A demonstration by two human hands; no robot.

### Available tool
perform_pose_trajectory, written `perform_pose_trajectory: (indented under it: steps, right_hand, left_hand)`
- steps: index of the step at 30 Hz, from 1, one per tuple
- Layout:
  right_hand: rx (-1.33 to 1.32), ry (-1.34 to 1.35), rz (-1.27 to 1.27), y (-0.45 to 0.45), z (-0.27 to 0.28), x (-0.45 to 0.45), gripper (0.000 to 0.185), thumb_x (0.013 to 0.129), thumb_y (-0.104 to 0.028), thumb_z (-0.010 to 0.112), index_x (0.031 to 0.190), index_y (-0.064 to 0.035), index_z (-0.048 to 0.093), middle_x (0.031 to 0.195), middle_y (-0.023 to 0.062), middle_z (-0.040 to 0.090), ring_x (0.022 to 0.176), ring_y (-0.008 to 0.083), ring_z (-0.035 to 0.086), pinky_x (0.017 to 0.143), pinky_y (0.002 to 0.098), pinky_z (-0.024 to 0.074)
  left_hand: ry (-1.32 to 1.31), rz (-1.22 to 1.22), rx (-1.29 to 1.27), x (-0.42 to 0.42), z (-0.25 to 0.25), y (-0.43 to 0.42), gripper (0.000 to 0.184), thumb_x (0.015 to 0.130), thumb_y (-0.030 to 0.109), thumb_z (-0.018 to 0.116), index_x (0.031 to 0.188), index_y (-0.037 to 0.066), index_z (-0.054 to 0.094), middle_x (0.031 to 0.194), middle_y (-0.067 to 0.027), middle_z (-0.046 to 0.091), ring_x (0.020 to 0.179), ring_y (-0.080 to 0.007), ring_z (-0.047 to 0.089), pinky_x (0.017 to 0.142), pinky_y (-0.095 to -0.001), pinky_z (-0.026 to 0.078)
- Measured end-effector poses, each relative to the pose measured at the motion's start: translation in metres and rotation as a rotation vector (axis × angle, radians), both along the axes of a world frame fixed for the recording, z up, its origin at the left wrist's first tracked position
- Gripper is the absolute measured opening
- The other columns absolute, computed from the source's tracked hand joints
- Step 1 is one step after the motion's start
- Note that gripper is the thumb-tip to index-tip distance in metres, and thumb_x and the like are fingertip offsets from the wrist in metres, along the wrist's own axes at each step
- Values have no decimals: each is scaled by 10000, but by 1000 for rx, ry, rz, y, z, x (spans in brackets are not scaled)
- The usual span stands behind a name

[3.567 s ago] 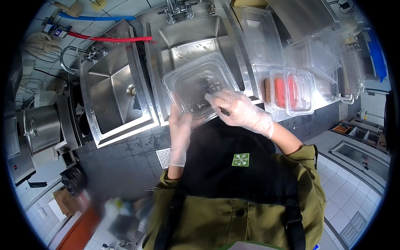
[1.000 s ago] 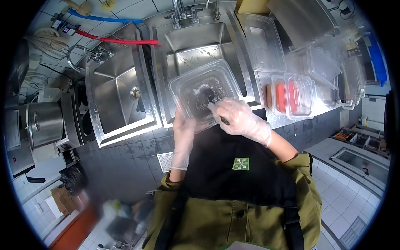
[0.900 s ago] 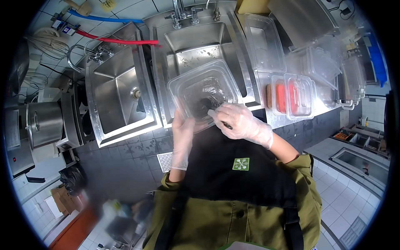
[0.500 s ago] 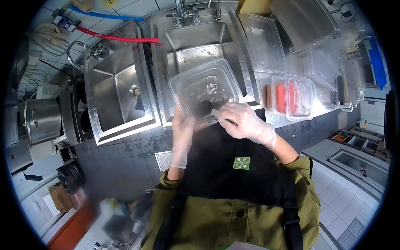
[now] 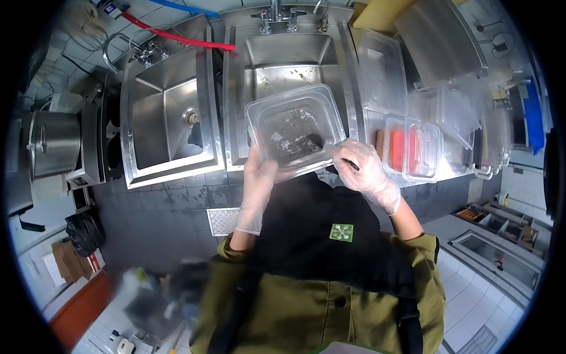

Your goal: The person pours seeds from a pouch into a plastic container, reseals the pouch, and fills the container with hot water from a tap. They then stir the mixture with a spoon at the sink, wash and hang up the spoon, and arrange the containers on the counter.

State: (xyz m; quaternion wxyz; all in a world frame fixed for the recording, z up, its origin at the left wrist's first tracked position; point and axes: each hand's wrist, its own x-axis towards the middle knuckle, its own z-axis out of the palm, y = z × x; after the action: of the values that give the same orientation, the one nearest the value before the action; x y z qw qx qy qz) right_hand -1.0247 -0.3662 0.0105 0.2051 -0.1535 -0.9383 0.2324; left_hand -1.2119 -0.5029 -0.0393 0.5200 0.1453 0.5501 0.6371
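A clear plastic container with rounded corners is tilted over the front edge of the right-hand sink. Dark and pale specks show in its bottom, but I cannot tell whether they are residue or something seen through the plastic. My left hand, in a clear glove, holds the container's near left side, fingers partly hidden behind it. My right hand, gloved likewise, is closed around its near right corner. Bits of food lie in the sink behind the container.
A second sink with a drain is on the left. Red sponges in clear tubs, a clear bin and more stacked containers stand on the right counter. A red hose hangs over the sinks; a steel pot is far left.
My right hand has moved right, from the container's near edge to its near right corner. The container has shifted slightly right, and the whole view has moved a little.
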Motion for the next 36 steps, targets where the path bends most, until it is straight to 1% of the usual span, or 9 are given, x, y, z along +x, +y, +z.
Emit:
perform_pose_trajectory:
  steps: [9, 12, 16, 23, 26, 29, 31, 32, 36]
  right_hand:
    - [-240, 49, 89, -7, -6, -6, 186, 774, -26, 631, 960, -32, 642, 896, 91, 667, 806, 296, 657, 716, 369, 551]
    - [-115, -70, -120, 2, -5, 2, 188, 779, -4, 616, 962, -32, 652, 860, 124, 663, 786, 307, 651, 685, 383, 534]
    - [-103, 130, 6, -6, -9, -15, 272, 789, 7, 611, 1056, -16, 653, 851, 122, 645, 723, 304, 619, 655, 376, 506]
    - [-143, 83, 17, -9, -9, -2, 277, 770, -12, 618, 1045, -28, 652, 821, 98, 648, 652, 289, 600, 576, 378, 489]
    - [-51, 37, -77, -11, -4, -11, 294, 771, -2, 626, 1061, -41, 654, 853, 95, 664, 689, 290, 622, 601, 380, 508]
    - [-131, 113, 19, -19, -13, -26, 330, 766, 16, 639, 1093, -31, 648, 909, 105, 677, 783, 284, 653, 662, 369, 538]
    - [-197, 114, 80, -23, -11, -30, 327, 773, 6, 640, 1099, -17, 647, 914, 114, 672, 816, 279, 656, 670, 361, 537]
    - [-207, 100, 94, -24, -10, -29, 312, 774, 2, 641, 1085, -16, 652, 898, 113, 670, 801, 281, 655, 663, 363, 536]
    - [-158, 91, 56, -20, 1, -21, 217, 769, -12, 651, 985, -14, 673, 774, 93, 639, 675, 270, 628, 593, 361, 516]
  left_hand:
    - [79, -57, 24, -2, -17, -2, 671, 872, -79, 361, 1503, 85, 203, 1306, -177, 517, 948, -257, 675, 751, -327, 614]
    - [92, -75, 8, 2, -16, -3, 661, 866, -72, 365, 1495, 74, 219, 1295, -167, 523, 957, -239, 670, 752, -325, 613]
    - [58, -80, 0, 3, -14, -1, 657, 857, -68, 366, 1487, 58, 229, 1292, -150, 525, 969, -229, 665, 758, -315, 611]
    - [103, -34, 66, 7, -12, -2, 641, 861, -68, 360, 1479, 49, 239, 1287, -146, 530, 975, -227, 665, 763, -303, 607]
    - [-36, -4, 23, 7, 2, -1, 685, 821, -99, 419, 1477, 55, 293, 1219, -91, 573, 935, -122, 620, 687, -227, 553]
    - [-37, 1, 15, 7, -1, -1, 711, 819, -103, 418, 1493, 62, 261, 1267, -104, 550, 915, -129, 626, 686, -225, 563]
    - [30, 7, 32, 8, -12, -2, 688, 843, -88, 377, 1497, 67, 229, 1305, -136, 520, 951, -209, 655, 745, -286, 594]
    - [64, 10, 41, 8, -15, -3, 676, 855, -80, 357, 1499, 69, 213, 1324, -151, 505, 969, -249, 670, 775, -316, 610]
    - [30, -10, 21, 7, -4, -5, 698, 852, -83, 355, 1510, 81, 190, 1337, -151, 497, 981, -250, 666, 776, -325, 612]
